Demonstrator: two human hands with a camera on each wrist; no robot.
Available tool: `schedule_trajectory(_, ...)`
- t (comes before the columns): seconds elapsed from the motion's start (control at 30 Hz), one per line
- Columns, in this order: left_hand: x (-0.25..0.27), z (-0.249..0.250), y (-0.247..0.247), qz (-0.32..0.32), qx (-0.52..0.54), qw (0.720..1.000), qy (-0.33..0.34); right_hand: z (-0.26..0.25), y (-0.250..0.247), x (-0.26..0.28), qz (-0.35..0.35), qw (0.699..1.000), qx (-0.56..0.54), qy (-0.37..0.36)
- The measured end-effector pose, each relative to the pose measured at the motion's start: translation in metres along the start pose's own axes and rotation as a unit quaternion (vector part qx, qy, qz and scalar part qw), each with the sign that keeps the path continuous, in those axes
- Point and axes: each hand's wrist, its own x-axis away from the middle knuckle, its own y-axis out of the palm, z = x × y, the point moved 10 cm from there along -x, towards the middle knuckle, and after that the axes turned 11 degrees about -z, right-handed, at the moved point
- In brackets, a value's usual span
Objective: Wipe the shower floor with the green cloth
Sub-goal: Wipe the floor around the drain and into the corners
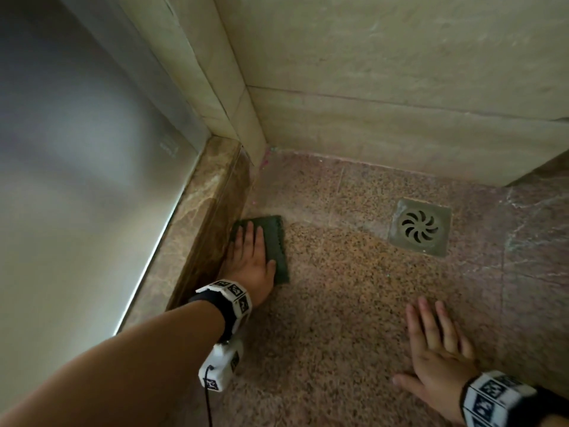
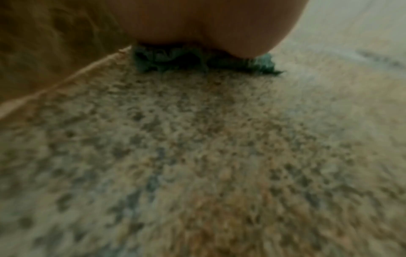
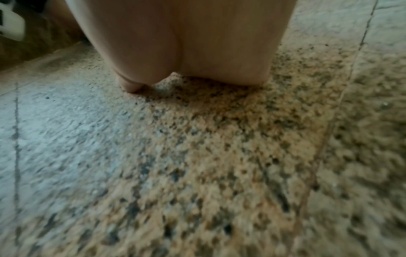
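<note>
A folded dark green cloth [image 1: 275, 241] lies flat on the speckled shower floor [image 1: 354, 288], tight against the brown stone curb on the left. My left hand [image 1: 251, 254] presses on it with straight fingers, palm down. In the left wrist view the heel of that hand [image 2: 208, 26] sits on the cloth's frayed edge [image 2: 263, 62]. My right hand [image 1: 437, 349] rests flat on the bare floor at the lower right, fingers spread and holding nothing; the right wrist view shows its palm [image 3: 186, 43] down on the floor [image 3: 219, 139].
A square metal drain [image 1: 420, 226] with a swirl grate is set in the floor to the right of the cloth. The brown curb [image 1: 197, 226] and frosted glass panel [image 1: 77, 164] close the left side. Beige tiled walls [image 1: 400, 87] meet at the far corner.
</note>
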Motion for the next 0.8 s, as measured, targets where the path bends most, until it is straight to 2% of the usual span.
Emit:
schedule_trajectory(0.13, -0.002, 0.007, -0.005, 0.012, -0.006, 1.0, 0.002, 0.005, 0.001, -0.006, 0.016, 1.0, -0.004, 0.016)
schedule_trajectory(0.17, -0.004, 0.009, -0.01, 0.017, 0.001, 1.0, 0.002, 0.004, 0.001, -0.007, 0.031, 0.999, -0.012, 0.006)
schedule_trajectory(0.23, -0.015, 0.017, -0.023, 0.021, 0.002, 1.0, 0.004, -0.002, -0.008, -0.007, 0.11, 0.993, 0.005, -0.031)
schedule_trajectory(0.33, -0.036, 0.024, -0.046, 0.037, -0.012, 0.999, 0.007, 0.011, 0.004, -0.02, 0.136, 0.988, -0.059, -0.044)
schedule_trajectory(0.47, -0.057, 0.032, -0.066, 0.053, -0.019, 0.998, 0.01, 0.009, 0.008, -0.026, 0.154, 0.985, -0.044, -0.071)
schedule_trajectory(0.57, -0.073, 0.041, -0.088, 0.063, -0.014, 0.998, 0.014, 0.007, 0.012, -0.026, 0.141, 0.985, -0.057, -0.076)
schedule_trajectory(0.8, -0.082, 0.06, -0.099, 0.09, 0.027, 0.995, -0.034, 0.005, 0.009, -0.025, 0.156, 0.98, -0.079, -0.098)
